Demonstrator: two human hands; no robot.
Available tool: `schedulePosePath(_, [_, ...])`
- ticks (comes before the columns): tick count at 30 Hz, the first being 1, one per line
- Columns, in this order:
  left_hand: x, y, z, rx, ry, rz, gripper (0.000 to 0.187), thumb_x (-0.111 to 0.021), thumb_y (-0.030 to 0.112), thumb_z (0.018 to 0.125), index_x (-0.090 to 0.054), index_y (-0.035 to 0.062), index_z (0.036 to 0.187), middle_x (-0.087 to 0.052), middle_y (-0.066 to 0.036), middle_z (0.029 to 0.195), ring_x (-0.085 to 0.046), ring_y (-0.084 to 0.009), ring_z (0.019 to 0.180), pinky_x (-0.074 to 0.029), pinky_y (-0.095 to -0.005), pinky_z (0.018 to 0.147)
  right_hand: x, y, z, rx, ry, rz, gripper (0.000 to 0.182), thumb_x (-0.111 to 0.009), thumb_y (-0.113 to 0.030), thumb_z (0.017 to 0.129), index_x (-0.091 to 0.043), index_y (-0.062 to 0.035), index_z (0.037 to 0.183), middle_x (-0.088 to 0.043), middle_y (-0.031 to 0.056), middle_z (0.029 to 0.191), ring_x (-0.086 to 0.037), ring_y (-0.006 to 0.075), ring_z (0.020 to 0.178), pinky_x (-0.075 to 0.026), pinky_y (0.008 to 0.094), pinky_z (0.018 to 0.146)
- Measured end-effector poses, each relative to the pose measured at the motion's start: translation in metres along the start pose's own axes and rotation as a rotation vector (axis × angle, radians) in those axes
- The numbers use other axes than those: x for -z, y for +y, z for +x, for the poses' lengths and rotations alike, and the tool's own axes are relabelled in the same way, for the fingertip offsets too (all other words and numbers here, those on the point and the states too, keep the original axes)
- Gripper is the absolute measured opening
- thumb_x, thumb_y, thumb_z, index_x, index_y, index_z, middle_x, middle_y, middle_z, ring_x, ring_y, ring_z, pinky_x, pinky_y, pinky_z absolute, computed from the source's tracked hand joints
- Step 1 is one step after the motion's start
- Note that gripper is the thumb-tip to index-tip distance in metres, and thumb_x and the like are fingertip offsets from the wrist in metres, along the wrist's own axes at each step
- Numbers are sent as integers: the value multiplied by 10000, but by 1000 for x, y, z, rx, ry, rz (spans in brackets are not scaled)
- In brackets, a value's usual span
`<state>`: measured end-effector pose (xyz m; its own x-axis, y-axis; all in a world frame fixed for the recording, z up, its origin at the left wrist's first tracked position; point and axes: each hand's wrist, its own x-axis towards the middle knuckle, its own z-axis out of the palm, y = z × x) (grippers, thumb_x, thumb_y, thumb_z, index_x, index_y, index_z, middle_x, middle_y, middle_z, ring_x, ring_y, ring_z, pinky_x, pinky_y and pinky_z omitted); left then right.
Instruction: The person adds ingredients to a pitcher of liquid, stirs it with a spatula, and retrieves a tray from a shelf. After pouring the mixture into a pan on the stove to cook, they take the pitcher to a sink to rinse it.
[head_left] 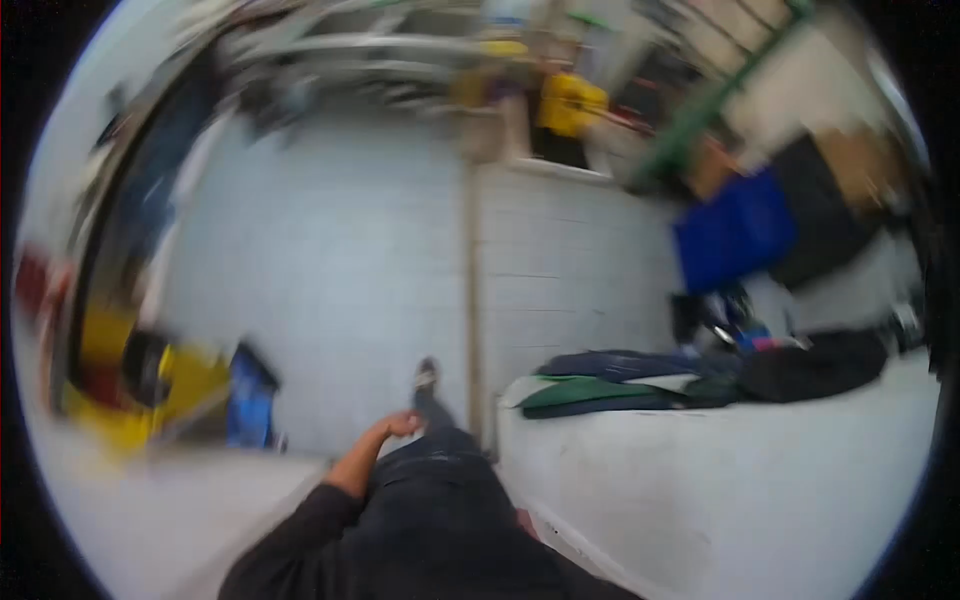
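Note:
My left hand [403, 424] hangs in front of my left thigh, beside the dark trousers [445, 440]. Motion blur smears its fingers, and I make out nothing held in it. One foot in a dark shoe [428, 374] is stepping on the pale floor. My right hand does not show; the right arm is hidden below the dark top [430, 530].
A white ledge [720, 470] at right bears dark and green cloth [620, 395]. Beyond are a blue box-like object [735, 230] and a green rail [700, 120]. Yellow items [570, 105] stand far ahead. A blue object [250, 400] and yellow equipment [190, 390] stand left.

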<state>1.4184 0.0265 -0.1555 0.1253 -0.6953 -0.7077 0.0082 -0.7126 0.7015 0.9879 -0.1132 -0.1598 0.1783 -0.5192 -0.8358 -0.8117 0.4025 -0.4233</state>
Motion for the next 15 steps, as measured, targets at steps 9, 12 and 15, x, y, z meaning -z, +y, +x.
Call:
schedulePosePath(9, [280,91,250,-136,373,607,349,-614,263,788,-626,-61,919,-658,-256,895,-634,-393,867,-500,-460,752,45,-292,79,281,49,-70,366,-483,-329,936,-584,-56,1158,-634,122,1086,-588,224,1030,-464,349,867])
schedulePosePath(12, [370,140,309,-43,106,683,382,-478,360,845,-637,16,888,-645,-156,775,-613,-310,712,-488,-425,587,72,-388,53,450,-53,211,429,-468,-386,956,-519,-63,1232,-597,96,1158,-571,216,1045,-463,358,861])
schedulePosePath(15, [380,215,394,-68,88,743,319,-491,327,822,-619,35,845,-630,-143,750,-600,-301,694,-477,-422,580,136,-493,37,573,-78,7,464,-474,-409,961,-472,-66,1273,-560,88,1214,-563,214,1040,-464,351,851])
